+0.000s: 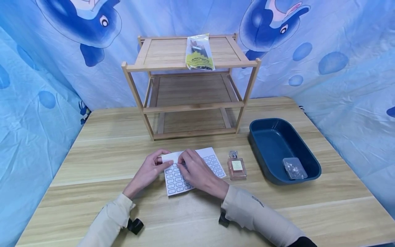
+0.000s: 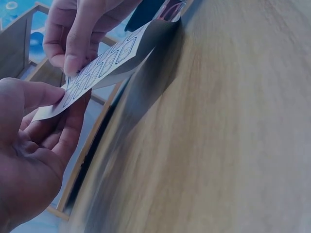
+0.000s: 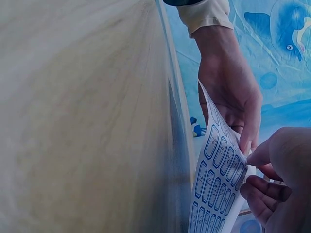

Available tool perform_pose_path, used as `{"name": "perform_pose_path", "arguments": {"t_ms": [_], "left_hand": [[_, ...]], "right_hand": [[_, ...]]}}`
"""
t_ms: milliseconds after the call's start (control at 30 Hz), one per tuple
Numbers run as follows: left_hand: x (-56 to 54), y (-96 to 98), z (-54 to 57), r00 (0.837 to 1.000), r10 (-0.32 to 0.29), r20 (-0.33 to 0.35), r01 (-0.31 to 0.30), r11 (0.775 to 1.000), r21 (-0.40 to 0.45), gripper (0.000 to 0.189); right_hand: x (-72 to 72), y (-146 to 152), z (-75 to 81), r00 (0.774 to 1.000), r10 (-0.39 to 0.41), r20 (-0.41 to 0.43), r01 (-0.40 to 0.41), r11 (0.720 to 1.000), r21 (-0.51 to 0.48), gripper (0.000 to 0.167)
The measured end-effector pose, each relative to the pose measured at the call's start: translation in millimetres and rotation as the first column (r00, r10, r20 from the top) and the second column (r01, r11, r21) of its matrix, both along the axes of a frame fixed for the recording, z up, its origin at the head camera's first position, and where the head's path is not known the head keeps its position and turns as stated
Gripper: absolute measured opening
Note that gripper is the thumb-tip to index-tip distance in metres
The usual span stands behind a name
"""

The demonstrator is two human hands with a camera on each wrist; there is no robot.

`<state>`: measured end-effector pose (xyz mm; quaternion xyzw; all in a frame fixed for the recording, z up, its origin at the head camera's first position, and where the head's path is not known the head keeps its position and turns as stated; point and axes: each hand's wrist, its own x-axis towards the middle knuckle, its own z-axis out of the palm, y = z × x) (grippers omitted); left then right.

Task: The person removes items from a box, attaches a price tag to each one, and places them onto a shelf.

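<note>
A white sticker sheet, printed with rows of blue-outlined numbered labels, is held tilted above the table. My left hand pinches its left corner, thumb on the printed face and fingers beneath, as the left wrist view shows. With curled fingers, my right hand pinches at a label by the sheet's upper edge, close beside the left thumb. The right wrist view shows the right thumb and fingertips meeting at the sheet's edge; whether a label is lifted there, I cannot tell. A pink perfume bottle lies just right of the sheet.
A dark blue basin on the right holds a small clear plastic box. Behind the hands stands a three-tier wooden rack, with a printed plastic packet on its top shelf. Blue patterned curtains surround the wooden table.
</note>
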<state>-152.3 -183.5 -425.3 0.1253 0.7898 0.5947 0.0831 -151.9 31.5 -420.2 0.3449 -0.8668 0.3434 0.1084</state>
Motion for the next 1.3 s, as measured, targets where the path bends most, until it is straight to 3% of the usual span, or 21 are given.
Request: {"name": "perform_pose_path", "arguments": {"t_ms": [500, 800, 1033, 1300], "left_hand": [[-1.3, 0.6, 0.2, 0.995, 0.054, 0.08, -0.049, 0.997, -0.063, 0.038], [-2.4, -2.2, -0.5, 0.988, 0.058, 0.145, -0.061, 0.998, 0.018, 0.035], [-2.6, -8.2, -0.8, 0.993, 0.092, 0.071, -0.082, 0.987, -0.135, 0.034], [-3.1, -7.3, -1.7, 0.988, 0.12, -0.096, -0.147, 0.925, -0.352, 0.022]], "right_hand": [[-1.0, 0.5, -1.6, 0.998, 0.054, -0.018, -0.054, 0.998, 0.011, 0.008], [-0.7, 1.6, -1.6, 0.996, 0.091, -0.023, -0.091, 0.996, 0.0, 0.008], [-5.0, 6.9, 0.5, 0.994, 0.107, 0.019, -0.103, 0.981, -0.164, 0.009], [-11.0, 19.1, 1.9, 0.992, 0.092, 0.085, -0.063, 0.951, -0.301, 0.006]]}}
